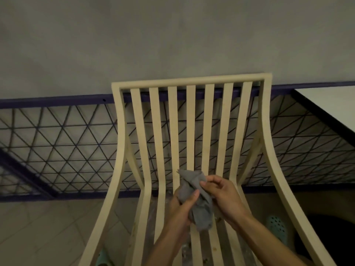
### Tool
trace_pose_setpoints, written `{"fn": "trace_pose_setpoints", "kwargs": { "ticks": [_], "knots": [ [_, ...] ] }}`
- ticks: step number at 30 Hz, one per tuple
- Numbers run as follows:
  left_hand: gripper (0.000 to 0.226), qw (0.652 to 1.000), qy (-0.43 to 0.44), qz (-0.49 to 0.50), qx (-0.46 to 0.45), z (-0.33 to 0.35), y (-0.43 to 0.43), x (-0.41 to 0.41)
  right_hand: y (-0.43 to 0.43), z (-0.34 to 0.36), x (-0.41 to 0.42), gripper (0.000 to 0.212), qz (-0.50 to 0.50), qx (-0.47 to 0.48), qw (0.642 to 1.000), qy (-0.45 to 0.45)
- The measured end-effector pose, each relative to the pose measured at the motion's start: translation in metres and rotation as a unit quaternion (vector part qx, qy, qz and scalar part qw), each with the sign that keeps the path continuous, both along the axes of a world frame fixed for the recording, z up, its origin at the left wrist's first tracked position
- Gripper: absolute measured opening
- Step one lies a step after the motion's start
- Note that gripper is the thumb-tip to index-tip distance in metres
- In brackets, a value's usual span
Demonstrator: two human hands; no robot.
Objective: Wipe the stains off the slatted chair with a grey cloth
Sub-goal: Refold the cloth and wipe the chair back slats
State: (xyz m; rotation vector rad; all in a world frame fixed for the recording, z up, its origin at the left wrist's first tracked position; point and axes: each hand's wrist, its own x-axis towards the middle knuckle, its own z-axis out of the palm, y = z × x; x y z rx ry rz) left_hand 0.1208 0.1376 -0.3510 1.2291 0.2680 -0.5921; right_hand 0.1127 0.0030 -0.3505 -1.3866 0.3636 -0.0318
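Both hands, left hand (181, 208) and right hand (223, 196), grip clamped on grey cloth (197, 200), bunching it above slatted chair (192, 131); brown stains (218, 218) remain on seat slats; wiping apparently unfinished.

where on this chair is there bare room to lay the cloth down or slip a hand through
Free: the upper backrest slats of the chair, with open gaps a hand might pass. The white tabletop at far right is bare. Crowded: the seat's middle, where left hand and right hand bunch the grey cloth.

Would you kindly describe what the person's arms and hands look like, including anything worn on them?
Both hands, left and right, are bare: no gloves, rings, watch or bracelet show. The forearms are bare too, with no sleeves in view down to the frame's bottom edge.
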Motion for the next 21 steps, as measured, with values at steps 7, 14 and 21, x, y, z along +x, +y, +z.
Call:
{"fn": "trace_pose_setpoints", "kwargs": {
  "ticks": [7, 14, 21],
  "knots": [
    [0.02, 0.991, 0.031, 0.116, 0.051, 0.006, 0.015, -0.055, 0.009, 0.035, -0.059, 0.016, -0.073, 0.129, 0.989, 0.031],
    [0.018, 0.993, -0.061, 0.094, 0.047, 0.038, 0.041, -0.075, -0.004, 0.053, -0.106, 0.027, -0.035, 0.309, 0.945, 0.099],
    [0.019, 0.998, -0.022, 0.056, 0.016, 0.049, 0.041, -0.1, 0.009, 0.082, -0.118, 0.032, -0.007, 0.067, 0.997, 0.026]
  ]
}}
